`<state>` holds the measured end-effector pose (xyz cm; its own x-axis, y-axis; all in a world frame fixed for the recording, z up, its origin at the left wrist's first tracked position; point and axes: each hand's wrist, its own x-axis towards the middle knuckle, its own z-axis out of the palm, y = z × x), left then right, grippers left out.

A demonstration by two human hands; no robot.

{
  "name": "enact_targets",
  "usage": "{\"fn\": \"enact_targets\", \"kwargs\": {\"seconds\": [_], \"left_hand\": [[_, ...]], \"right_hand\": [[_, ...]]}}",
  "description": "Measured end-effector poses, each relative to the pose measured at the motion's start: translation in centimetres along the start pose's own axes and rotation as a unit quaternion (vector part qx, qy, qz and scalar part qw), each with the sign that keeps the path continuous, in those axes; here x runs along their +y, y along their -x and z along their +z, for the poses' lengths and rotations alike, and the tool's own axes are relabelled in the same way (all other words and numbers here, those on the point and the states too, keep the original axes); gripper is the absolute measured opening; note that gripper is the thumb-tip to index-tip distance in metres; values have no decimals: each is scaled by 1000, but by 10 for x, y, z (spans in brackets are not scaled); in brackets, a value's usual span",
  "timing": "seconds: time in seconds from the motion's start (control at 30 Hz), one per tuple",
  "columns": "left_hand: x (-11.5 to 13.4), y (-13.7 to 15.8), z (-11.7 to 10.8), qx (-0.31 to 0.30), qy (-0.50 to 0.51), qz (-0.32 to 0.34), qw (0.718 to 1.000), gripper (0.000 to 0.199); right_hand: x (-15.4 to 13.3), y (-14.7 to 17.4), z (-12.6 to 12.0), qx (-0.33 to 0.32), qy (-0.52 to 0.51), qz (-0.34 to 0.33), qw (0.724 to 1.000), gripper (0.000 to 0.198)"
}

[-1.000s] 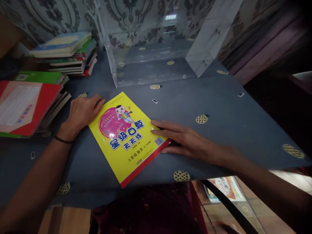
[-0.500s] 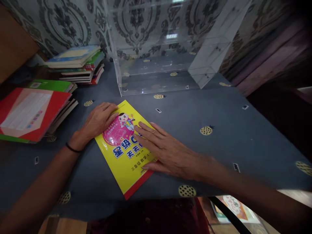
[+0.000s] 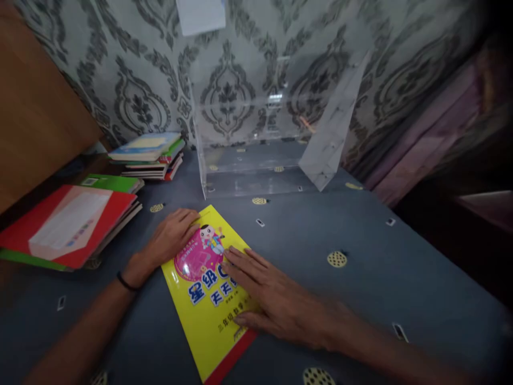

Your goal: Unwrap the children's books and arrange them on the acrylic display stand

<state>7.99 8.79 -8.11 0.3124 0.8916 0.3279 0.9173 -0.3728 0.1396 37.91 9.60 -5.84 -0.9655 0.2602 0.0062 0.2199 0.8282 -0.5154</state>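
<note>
A yellow workbook (image 3: 188,331) with a pink circle, a cartoon child and blue lettering lies flat and turned at an angle on the table. My left hand (image 3: 172,235) rests along its upper left edge, fingers stretched over the cover's corner. Across the right side of the cover lies my right hand (image 3: 268,297), flat with its fingers extended and the thumb apart. It hides part of the lettering. Neither hand grips the book. A dark band circles my left wrist.
A clear acrylic shelf (image 3: 320,160) stands behind the book, against the patterned wall. To the left are two book stacks: a nearer one topped by a red book (image 3: 120,206) and a farther one topped by a blue book (image 3: 146,147). A blue-grey pineapple-print cloth (image 3: 296,230) covers the table.
My view has tilted up, so the table and everything on it sit lower and more wall shows. Both hands stay in nearly the same places on the workbook.
</note>
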Motion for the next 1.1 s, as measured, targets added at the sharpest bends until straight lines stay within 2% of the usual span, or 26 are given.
{"fn": "enact_targets", "kwargs": {"seconds": [0.1,0.2,0.4,0.67,0.83,0.97,1.1], "left_hand": [[1,1,1,10,11,-3,1000,27],[4,1,2,19,13,-10,1000,26],[7,2,0,17,29,-26,999,21],[7,2,2,21,27,-52,998,22],[1,9,1,52,30,-110,992,24],[-8,30,-1,111,36,-185,976,26],[-3,58,-5,179,99,-253,946,29]], "right_hand": [[1,-12,-13,4,4,30,1000,73],[2,-37,-20,5,20,52,998,71],[9,-82,-5,51,58,86,993,67],[10,-84,1,44,62,97,992,69],[20,-85,9,72,63,85,992,63],[39,-85,17,145,-17,71,987,57],[55,-85,19,226,-157,79,958,49]]}}
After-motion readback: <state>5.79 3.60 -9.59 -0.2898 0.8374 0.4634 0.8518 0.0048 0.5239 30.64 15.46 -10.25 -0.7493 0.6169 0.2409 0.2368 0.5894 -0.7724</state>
